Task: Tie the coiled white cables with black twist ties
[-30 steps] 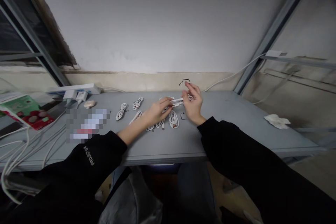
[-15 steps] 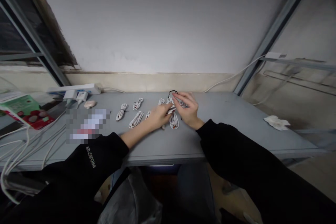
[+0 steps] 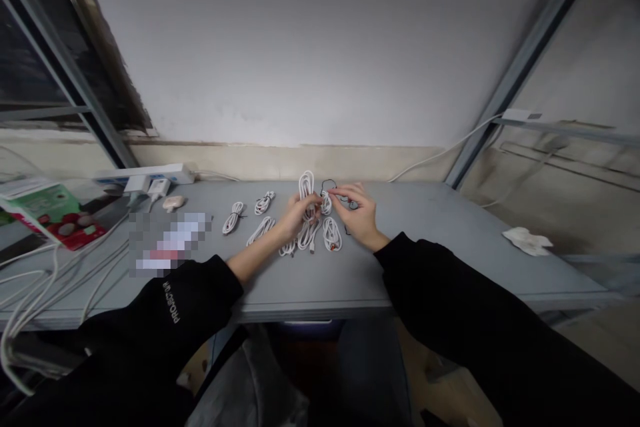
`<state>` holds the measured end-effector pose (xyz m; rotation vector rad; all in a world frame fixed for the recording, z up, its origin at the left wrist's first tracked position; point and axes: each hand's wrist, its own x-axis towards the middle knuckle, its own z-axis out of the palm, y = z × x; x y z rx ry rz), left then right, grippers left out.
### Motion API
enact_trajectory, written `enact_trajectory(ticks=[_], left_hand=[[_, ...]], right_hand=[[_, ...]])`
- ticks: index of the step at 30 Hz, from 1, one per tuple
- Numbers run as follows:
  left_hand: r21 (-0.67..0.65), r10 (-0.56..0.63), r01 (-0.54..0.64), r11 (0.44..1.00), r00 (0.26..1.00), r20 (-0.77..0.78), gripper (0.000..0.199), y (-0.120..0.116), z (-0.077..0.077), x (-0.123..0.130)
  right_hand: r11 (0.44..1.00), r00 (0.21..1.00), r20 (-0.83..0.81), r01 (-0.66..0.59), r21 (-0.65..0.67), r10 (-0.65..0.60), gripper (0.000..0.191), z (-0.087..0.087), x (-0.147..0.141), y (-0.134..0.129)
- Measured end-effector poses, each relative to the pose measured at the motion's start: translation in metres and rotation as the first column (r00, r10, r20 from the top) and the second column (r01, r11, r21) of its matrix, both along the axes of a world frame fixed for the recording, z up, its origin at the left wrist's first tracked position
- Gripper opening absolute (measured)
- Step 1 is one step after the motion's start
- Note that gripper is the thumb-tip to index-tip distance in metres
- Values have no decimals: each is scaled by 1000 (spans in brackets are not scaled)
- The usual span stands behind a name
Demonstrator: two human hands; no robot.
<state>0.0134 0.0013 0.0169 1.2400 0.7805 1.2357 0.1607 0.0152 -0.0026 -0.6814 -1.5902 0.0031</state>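
My left hand is closed around a coiled white cable, whose loops stand up above the fingers. Just to its right, my right hand pinches a thin black tie that curves above the fingertips. Between the two hands lies a white cable bundle, partly covered by fingers. Below them are another coil and a bundle with its plug end showing. More black tie pieces show by my right fingers, too small to make out well.
Further tied white cables lie to the left on the grey table. A power strip with chargers, a small pale case, a blurred-out item and a green-and-red box are farther left. Crumpled tissue lies right.
My left hand has moved slightly left and turned, so the cable's loops now point upward. My right hand stays nearly in place with the black tie.
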Motion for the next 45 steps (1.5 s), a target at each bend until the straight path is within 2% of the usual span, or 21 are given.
enact_trajectory(ticks=[3, 8, 14, 18, 22, 25, 29, 33, 35, 37, 40, 43, 45], left_hand=[[30, 21, -22, 999, 998, 52, 17, -4, 3, 0], [28, 43, -42, 999, 998, -41, 26, -8, 7, -2], [56, 112, -107, 993, 989, -95, 31, -1, 2, -3], [54, 69, -63, 997, 991, -112, 32, 2, -1, -5], [68, 20, -12, 998, 993, -116, 35, 0, 1, -6], [73, 38, -30, 997, 992, -121, 36, -1, 2, -6], [78, 58, -48, 996, 989, -136, 32, 1, 1, -7], [101, 93, -77, 992, 982, -162, 28, 4, -1, -9], [131, 140, -114, 985, 968, -209, 27, 5, -2, -10], [213, 209, -153, 965, 940, -270, 24, 5, -2, -10], [398, 311, -158, 904, 882, -355, 13, 4, -2, -10], [516, 379, -122, 848, 820, -429, 6, 5, -4, -12], [544, 398, -117, 831, 808, -433, 7, 6, -6, -12]], right_hand=[[996, 1000, 2, -23, -91, 24, 10, -3, 0, 3], [985, 999, 15, -34, -168, 37, 9, -6, 0, 6], [975, 996, 64, -49, -216, 64, 8, -8, 0, 6], [960, 995, -10, -96, -262, 97, 26, -9, 2, 10], [933, 986, 0, -160, -324, 169, 26, -12, 1, 15], [886, 976, -65, -218, -409, 210, 30, -12, 0, 16], [783, 936, -223, -350, -514, 272, 35, -7, 1, 14], [676, 878, -332, -477, -561, 345, 33, -4, 2, 12], [657, 872, -351, -489, -573, 342, 30, -4, 2, 13], [681, 892, -326, -449, -578, 312, 28, -5, 2, 13], [774, 944, -213, -329, -541, 252, 24, -6, 2, 13], [891, 987, -24, -155, -427, 160, 13, -7, 2, 11], [941, 993, 82, -51, -334, 83, 8, -8, 2, 10]])
